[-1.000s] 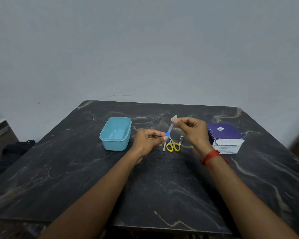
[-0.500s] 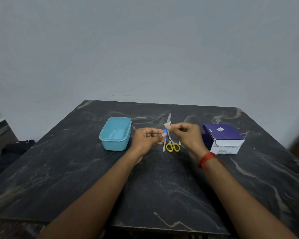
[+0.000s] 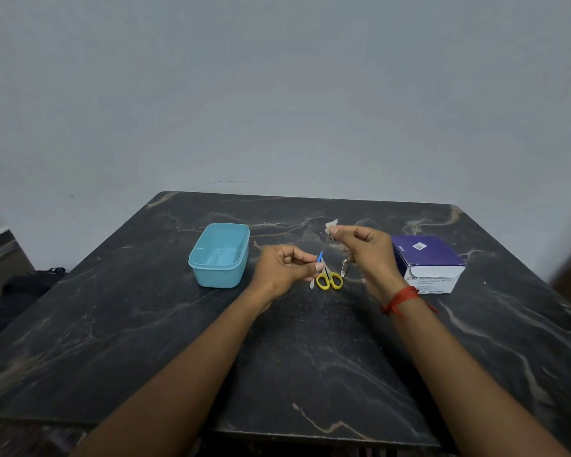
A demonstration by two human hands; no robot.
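Observation:
My left hand (image 3: 285, 270) pinches the lower end of a thin tool with a blue handle (image 3: 320, 257), holding it above the table. My right hand (image 3: 365, 253) pinches a small white pad (image 3: 331, 224) around the tool's upper end. Small yellow-handled scissors (image 3: 329, 280) lie on the dark marble table (image 3: 304, 357) just below both hands. A torn white wrapper piece (image 3: 344, 268) lies beside the scissors, under my right hand.
An empty light-blue plastic tub (image 3: 220, 255) stands left of my hands. A purple and white box of alcohol swabs (image 3: 427, 263) sits at the right. A dark bag (image 3: 27, 285) lies on the floor left of the table. A grey wall stands behind.
My right hand with the white pad slid down the tool toward my left hand, then back up to its tip. My left hand stayed nearly still.

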